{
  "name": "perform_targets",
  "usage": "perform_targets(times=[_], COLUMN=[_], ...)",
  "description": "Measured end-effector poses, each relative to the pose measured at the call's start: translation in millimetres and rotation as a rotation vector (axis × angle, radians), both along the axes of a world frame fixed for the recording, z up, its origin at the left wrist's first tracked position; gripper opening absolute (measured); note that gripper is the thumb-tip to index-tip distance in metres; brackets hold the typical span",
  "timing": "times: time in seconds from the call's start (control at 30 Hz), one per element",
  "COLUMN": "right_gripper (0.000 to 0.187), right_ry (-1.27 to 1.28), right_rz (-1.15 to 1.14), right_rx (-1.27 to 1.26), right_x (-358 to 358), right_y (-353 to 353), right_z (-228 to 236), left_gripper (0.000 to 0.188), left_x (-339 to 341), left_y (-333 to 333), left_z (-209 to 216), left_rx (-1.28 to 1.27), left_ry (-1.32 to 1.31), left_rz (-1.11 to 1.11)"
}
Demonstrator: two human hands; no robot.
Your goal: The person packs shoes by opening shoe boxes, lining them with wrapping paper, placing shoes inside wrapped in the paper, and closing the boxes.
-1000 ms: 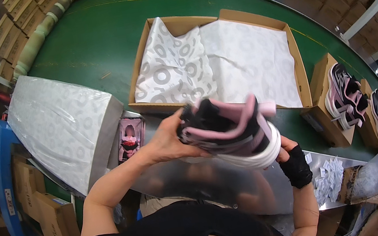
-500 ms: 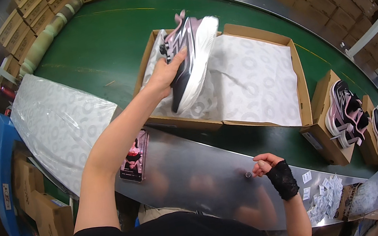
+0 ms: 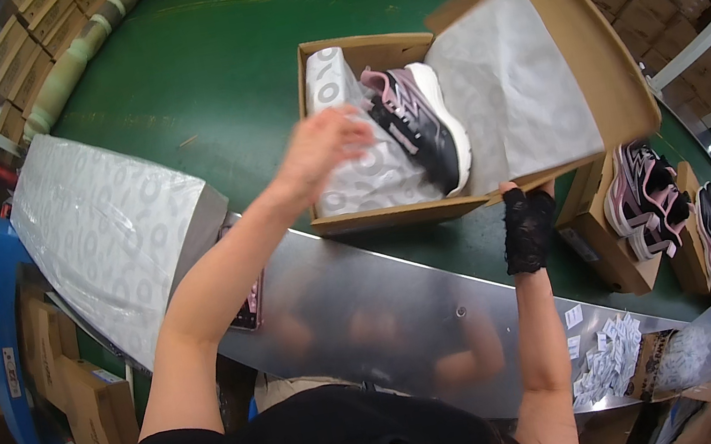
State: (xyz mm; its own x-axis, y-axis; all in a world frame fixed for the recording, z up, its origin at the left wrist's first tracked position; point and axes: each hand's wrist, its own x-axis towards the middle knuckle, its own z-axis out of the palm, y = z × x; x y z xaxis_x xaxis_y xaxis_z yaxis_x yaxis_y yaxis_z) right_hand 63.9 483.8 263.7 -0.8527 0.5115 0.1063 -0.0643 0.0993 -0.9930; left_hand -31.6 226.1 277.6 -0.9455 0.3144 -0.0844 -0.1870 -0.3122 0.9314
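Note:
A black, pink and white sneaker (image 3: 427,129) lies on its side in the cardboard shoe box (image 3: 402,214), beside patterned white tissue paper (image 3: 328,79). Over the left part of the box hovers my left hand (image 3: 329,152), blurred, its fingers loosely apart with nothing in them. My right hand (image 3: 529,193), in a black lace wrist cover, grips the near edge of the box lid (image 3: 610,72). That lid stands tilted up on the right, with tissue paper spread against its inside. My right fingers are partly hidden behind the lid's edge.
Stacked patterned tissue sheets (image 3: 123,225) lie at left. A phone-like pink item (image 3: 252,307) is partly under my left forearm. Open boxes with sneakers (image 3: 646,199) stand at right, near small white slips (image 3: 612,357) on the metal ledge (image 3: 390,311). A wrapped roll (image 3: 79,57) lies far left.
The sneaker has gone from my left hand into the box, and that hand has let go. My right hand has moved up from the metal ledge to the lid, which is now raised.

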Motion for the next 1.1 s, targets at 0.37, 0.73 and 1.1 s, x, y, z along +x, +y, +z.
perform_targets(times=[0.37,0.73,1.1], right_gripper=[0.066,0.059,0.055], right_ry=[-0.014,0.146,0.159], right_rz=[0.187,0.280,0.715], right_rx=[1.588,1.657,1.233], right_x=[-16.0,-10.7,32.6], right_y=[-31.8,-49.0,-41.1], right_z=[-38.8,54.2,125.3], left_gripper=[0.071,0.064,0.071], left_x=[4.1,-5.4,159.2], left_y=[-33.6,-53.1,-29.1], left_z=[-67.7,-11.2,-5.8], left_rx=[-0.546,0.239,0.012], left_ry=[0.001,-0.241,-0.106], left_rz=[0.312,-0.040,-0.186])
